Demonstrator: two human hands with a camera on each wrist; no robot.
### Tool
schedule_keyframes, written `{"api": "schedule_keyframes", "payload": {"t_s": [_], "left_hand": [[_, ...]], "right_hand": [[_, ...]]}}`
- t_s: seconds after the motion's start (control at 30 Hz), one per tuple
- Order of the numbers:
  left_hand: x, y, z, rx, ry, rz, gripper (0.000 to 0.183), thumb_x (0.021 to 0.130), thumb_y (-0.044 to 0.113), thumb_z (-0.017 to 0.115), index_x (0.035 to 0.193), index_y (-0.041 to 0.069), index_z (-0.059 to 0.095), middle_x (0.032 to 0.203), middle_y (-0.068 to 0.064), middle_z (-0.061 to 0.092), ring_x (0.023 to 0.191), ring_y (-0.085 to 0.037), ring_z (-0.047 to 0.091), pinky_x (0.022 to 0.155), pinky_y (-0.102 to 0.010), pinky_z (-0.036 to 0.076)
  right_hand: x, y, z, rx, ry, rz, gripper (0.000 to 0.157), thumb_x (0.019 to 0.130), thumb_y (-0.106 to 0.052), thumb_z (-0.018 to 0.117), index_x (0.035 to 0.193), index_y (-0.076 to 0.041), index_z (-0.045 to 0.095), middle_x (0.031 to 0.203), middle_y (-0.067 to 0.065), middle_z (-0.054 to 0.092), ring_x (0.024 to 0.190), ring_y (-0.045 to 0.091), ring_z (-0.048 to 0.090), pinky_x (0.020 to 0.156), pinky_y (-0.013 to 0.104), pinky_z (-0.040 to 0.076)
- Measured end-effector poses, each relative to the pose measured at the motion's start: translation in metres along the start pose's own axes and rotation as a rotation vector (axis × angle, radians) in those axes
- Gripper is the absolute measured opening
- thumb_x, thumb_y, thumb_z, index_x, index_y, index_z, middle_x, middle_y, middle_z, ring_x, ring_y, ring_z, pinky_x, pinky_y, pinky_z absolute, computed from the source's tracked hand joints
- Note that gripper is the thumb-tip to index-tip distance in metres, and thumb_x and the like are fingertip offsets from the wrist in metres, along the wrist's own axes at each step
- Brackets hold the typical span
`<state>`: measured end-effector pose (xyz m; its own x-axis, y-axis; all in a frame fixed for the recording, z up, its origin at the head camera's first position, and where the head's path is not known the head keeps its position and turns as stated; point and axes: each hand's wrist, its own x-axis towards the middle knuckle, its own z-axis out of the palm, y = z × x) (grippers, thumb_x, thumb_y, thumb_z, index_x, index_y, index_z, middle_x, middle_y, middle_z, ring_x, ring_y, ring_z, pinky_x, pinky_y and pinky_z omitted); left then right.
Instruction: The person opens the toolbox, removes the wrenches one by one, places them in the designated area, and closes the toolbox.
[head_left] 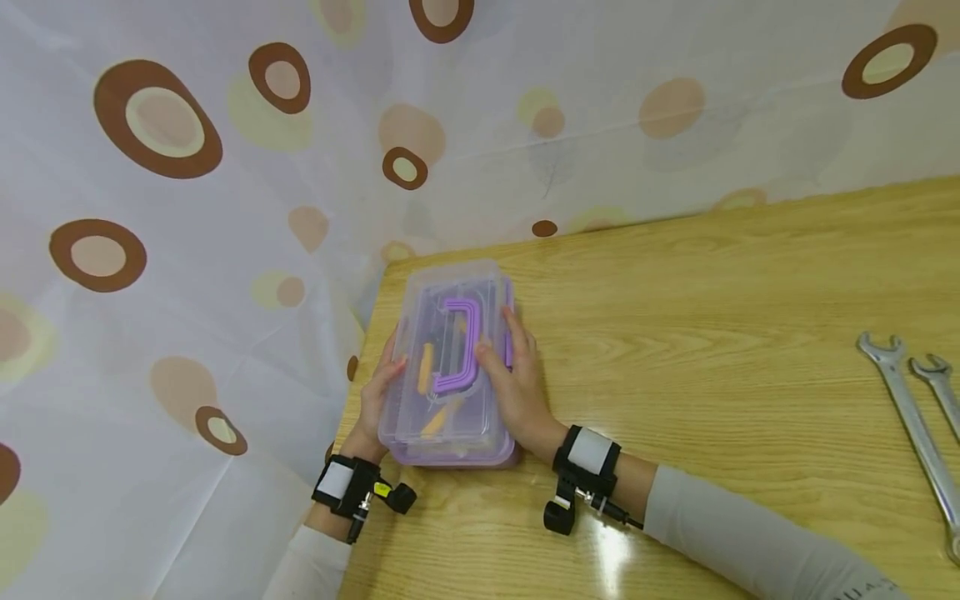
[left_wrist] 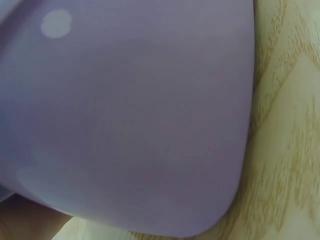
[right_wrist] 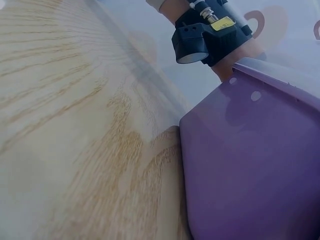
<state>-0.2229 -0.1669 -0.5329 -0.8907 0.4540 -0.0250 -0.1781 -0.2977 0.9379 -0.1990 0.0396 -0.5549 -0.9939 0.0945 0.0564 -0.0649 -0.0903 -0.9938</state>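
A purple storage box [head_left: 476, 417] with a translucent lid stands at the left end of the table, a purple carrying handle [head_left: 472, 342] lying flat on its top. Through the lid show several orange pieces [head_left: 425, 367], too blurred to name. My left hand [head_left: 375, 400] grips the box's left side, thumb at the lid's edge. On the opposite side my right hand [head_left: 520, 392] holds it, thumb beside the handle and fingers along the wall. Both wrist views show the smooth purple end wall [left_wrist: 140, 115] close up, its base right at the wood.
Two metal wrenches, one longer [head_left: 911, 417] and one shorter [head_left: 937, 379], lie at the right of the wooden table [head_left: 675, 333]. A patterned cloth [head_left: 285, 183] hangs along the left and back edges. Each wrist wears a strapped camera, such as the right one [head_left: 587, 458].
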Motion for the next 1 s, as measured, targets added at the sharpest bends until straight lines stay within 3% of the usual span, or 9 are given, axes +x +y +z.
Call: {"api": "schedule_keyframes", "payload": {"t_s": [0.8,1.0], "left_hand": [[-0.003,0.002,-0.011,0.030,0.012,-0.005,0.067,0.108,0.019,0.023,0.170,0.032,0.000,0.176,-0.003,0.011,0.159,-0.030,0.016,0.116,-0.027,0.039],[-0.005,0.002,-0.016,0.009,0.030,0.008,0.067,0.109,0.016,0.022,0.170,0.030,-0.001,0.177,0.001,0.006,0.160,-0.023,0.009,0.120,-0.026,0.030]], "right_hand": [[0.001,0.002,0.009,-0.036,-0.009,0.024,0.075,0.105,-0.041,0.056,0.169,-0.023,0.020,0.171,0.015,0.018,0.153,0.035,0.028,0.127,0.052,0.024],[0.004,0.005,0.014,0.003,-0.026,-0.002,0.075,0.106,-0.039,0.057,0.169,-0.020,0.020,0.169,0.018,0.019,0.153,0.036,0.027,0.127,0.051,0.023]]}}
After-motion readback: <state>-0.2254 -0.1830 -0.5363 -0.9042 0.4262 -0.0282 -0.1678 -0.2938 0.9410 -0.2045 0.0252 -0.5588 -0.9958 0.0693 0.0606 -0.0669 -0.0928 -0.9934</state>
